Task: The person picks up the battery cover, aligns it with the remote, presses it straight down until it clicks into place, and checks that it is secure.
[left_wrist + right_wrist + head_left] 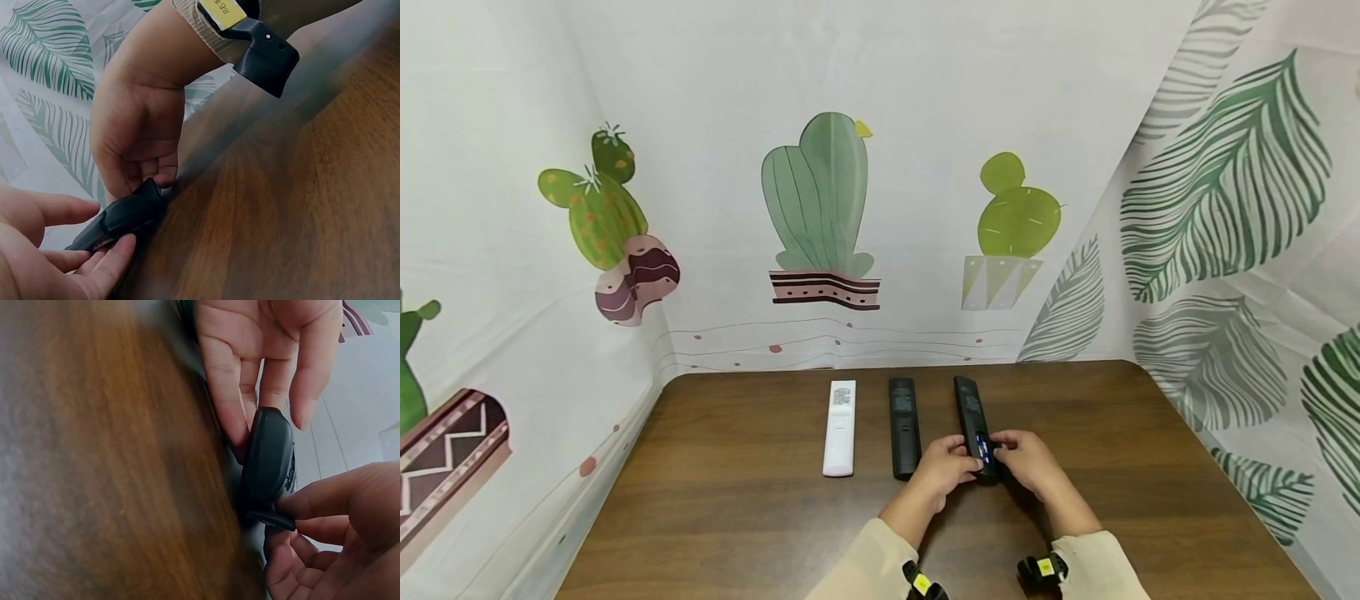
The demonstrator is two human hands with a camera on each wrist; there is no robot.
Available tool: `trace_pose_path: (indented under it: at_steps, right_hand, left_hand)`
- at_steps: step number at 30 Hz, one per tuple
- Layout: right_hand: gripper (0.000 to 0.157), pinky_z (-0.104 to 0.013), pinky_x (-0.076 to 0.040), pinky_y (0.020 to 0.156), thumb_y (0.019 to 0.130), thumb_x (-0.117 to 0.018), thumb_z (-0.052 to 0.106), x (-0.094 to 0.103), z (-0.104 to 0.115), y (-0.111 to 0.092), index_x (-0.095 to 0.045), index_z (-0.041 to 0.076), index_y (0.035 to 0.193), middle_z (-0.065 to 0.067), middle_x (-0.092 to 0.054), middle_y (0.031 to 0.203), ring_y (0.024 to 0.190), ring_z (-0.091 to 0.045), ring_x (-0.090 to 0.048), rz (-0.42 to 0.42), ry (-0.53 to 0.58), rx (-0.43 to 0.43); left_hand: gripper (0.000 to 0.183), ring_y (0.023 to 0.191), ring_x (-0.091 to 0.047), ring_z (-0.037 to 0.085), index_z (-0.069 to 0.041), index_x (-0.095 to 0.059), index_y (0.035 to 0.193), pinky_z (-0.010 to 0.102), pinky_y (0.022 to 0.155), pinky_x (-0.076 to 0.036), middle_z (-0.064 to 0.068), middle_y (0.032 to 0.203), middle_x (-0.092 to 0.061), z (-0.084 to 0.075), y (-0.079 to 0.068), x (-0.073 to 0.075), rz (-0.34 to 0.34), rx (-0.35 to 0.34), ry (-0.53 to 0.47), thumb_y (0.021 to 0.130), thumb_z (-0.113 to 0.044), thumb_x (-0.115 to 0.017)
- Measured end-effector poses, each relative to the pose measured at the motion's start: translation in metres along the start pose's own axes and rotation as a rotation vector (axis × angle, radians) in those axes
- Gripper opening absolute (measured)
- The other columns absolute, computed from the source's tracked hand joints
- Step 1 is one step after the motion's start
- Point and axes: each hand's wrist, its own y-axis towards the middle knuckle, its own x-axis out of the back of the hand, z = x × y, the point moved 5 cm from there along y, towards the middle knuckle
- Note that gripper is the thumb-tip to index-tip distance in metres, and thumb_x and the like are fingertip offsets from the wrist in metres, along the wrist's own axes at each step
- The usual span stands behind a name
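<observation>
A black remote control (972, 408) lies back side up, its battery compartment uncovered and blue batteries (984, 450) showing inside. My left hand (942, 468) holds its near end from the left, with fingers on both sides in the left wrist view. On the other side, my right hand (1028, 460) pinches a small black battery cover (272, 519) between thumb and fingers. That cover sits against the side of the remote in the right wrist view. From the head, the right hand's fingers mostly hide the cover.
Left of the held remote, a second black remote (904, 429) and a white remote (840, 429) lie face down on the brown wooden table (737, 517). Behind the table hangs a white cloth (917, 67) printed with cacti and leaves.
</observation>
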Motion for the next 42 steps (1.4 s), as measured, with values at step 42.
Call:
trace_pose_path:
  at_steps: [42]
  right_hand:
    - [0.034,-0.031,-0.053,0.070,0.095,-0.061,0.006,-0.004,0.021,-0.004,-0.066,-0.004,0.126,-0.023,-0.067,0.118,0.095,-0.021,-0.061,-0.006,0.243,-0.009]
  left_hand:
    - [0.074,0.105,-0.069,0.029,0.004,-0.037,0.149,0.049,0.088,-0.060,0.023,0.131,-0.062,-0.012,0.005,0.028,0.121,-0.027,-0.188,0.080,0.013,-0.064]
